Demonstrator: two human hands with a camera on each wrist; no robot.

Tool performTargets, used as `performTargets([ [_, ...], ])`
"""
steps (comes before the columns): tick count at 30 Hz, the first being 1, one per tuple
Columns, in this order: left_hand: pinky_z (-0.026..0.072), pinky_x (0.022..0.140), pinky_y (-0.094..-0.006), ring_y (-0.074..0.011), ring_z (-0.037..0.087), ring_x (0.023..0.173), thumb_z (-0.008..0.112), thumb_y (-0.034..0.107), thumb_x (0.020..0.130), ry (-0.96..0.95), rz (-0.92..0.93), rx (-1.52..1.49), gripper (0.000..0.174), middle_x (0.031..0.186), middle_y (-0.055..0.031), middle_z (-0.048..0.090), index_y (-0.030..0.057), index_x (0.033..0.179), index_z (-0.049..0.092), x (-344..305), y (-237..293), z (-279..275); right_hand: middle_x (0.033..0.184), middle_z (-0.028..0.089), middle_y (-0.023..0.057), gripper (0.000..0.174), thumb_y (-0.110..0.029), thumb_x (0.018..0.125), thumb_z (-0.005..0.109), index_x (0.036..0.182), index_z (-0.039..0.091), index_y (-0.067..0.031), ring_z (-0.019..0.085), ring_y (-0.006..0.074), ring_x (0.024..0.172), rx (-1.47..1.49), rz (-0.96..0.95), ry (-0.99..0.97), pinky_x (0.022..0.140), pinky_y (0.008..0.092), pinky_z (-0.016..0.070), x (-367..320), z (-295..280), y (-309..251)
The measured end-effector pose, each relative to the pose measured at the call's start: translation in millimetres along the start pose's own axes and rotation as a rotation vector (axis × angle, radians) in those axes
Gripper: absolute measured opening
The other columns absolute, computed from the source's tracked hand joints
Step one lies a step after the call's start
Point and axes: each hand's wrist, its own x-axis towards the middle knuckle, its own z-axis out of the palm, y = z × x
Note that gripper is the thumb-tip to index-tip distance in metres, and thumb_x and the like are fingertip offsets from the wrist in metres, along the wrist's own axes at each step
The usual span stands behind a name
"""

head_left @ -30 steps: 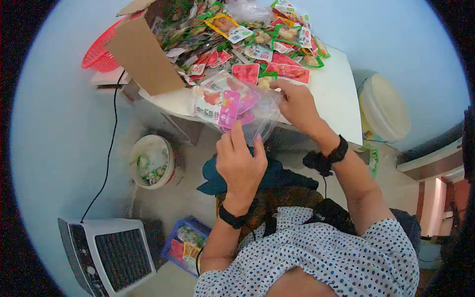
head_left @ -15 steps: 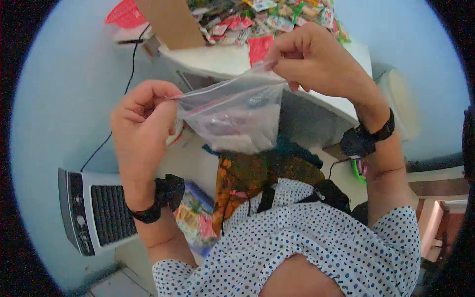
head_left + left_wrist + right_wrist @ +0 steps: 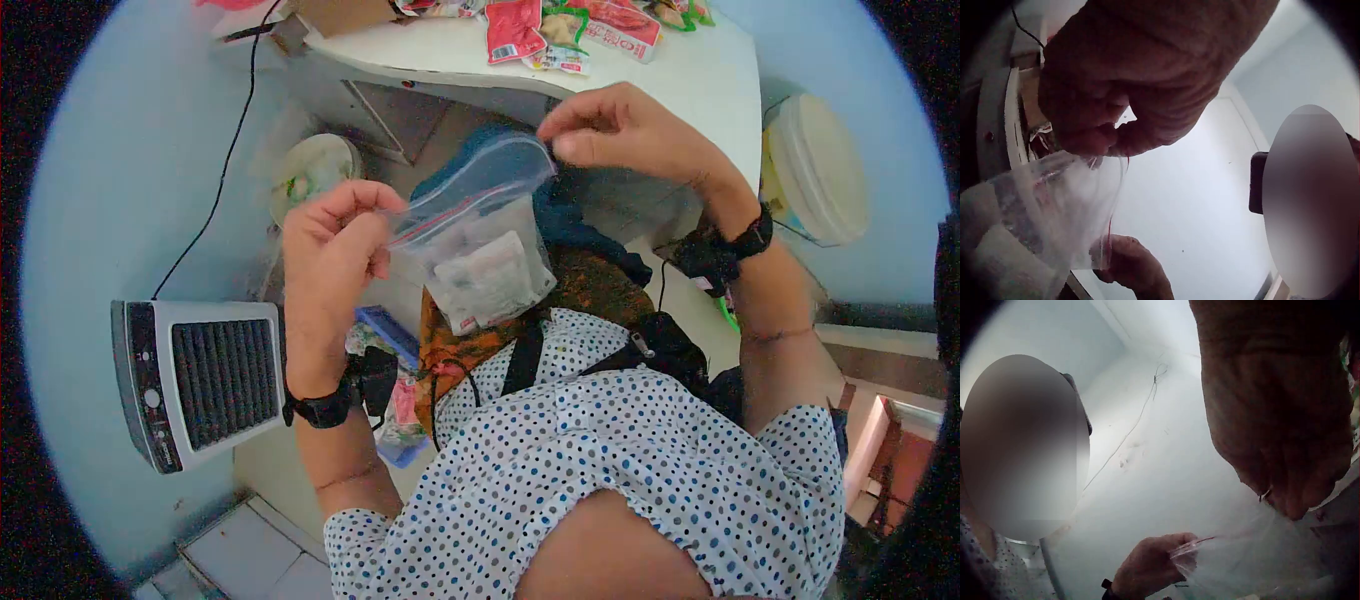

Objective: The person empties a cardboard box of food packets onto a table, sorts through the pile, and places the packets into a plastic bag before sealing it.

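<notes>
Between left hand (image 3: 330,250) and right hand (image 3: 625,135): bag (image 3: 470,225), packets (image 3: 492,280) inside, hanging down; zip seam (image 3: 470,187) runs left to right, each hand pinching its end, equally near.

Snack packets (image 3: 560,25) on the surface (image 3: 660,80) cut off by the head view's top edge, their print too small to read, cardboard box (image 3: 345,12) mostly out of frame at upper left, zip bag (image 3: 485,250) with contents only a pale blur through the plastic
</notes>
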Motion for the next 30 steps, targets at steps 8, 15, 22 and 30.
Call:
performTargets([
  [8,0.0318,0.041,-0.0201,-0.0048,0.046,0.045,0.059,0.014,0.081,-0.047,0.003,0.002,0.015,0.065,0.0029,0.059,0.0054,0.090,0.068,19,-7,-8,0.106,0.068,0.0056,0.029,-0.018,0.090,0.067,0.112,0.066,0.0003,0.061,0.0139,0.101,0.381,-0.057,0.066,0.092,0.0285,0.0469,22,41,42],
  [15,0.0401,0.056,-0.0217,-0.0073,0.054,0.065,0.061,0.038,0.092,0.040,-0.004,-0.023,0.037,0.079,0.0000,0.063,0.0047,0.107,0.066,37,-39,-20,0.096,0.068,0.0069,0.025,-0.023,0.098,0.053,0.099,0.065,-0.0008,0.066,0.0159,0.089,0.708,-0.010,0.141,0.086,0.0312,0.0524,48,61,55],
  [22,0.0442,0.071,-0.0218,-0.0069,0.058,0.083,0.063,0.031,0.093,0.044,-0.100,-0.357,0.029,0.098,0.0012,0.066,0.0066,0.109,0.066,42,-101,1,0.094,0.067,0.0082,0.027,-0.024,0.095,0.059,0.103,0.061,0.0012,0.066,0.0164,0.084,0.814,0.076,0.300,0.075,0.0310,0.0535,49,68,49],
  [30,0.0448,0.068,-0.0204,-0.0072,0.060,0.074,0.065,0.023,0.092,0.045,-0.111,-0.520,0.021,0.089,-0.0029,0.070,0.0054,0.102,0.070,50,-114,13,0.082,0.070,0.0077,0.029,-0.025,0.085,0.071,0.094,0.069,0.0015,0.065,0.0128,0.076,0.252,0.146,0.515,0.069,0.0280,0.0524,46,77,49],
])
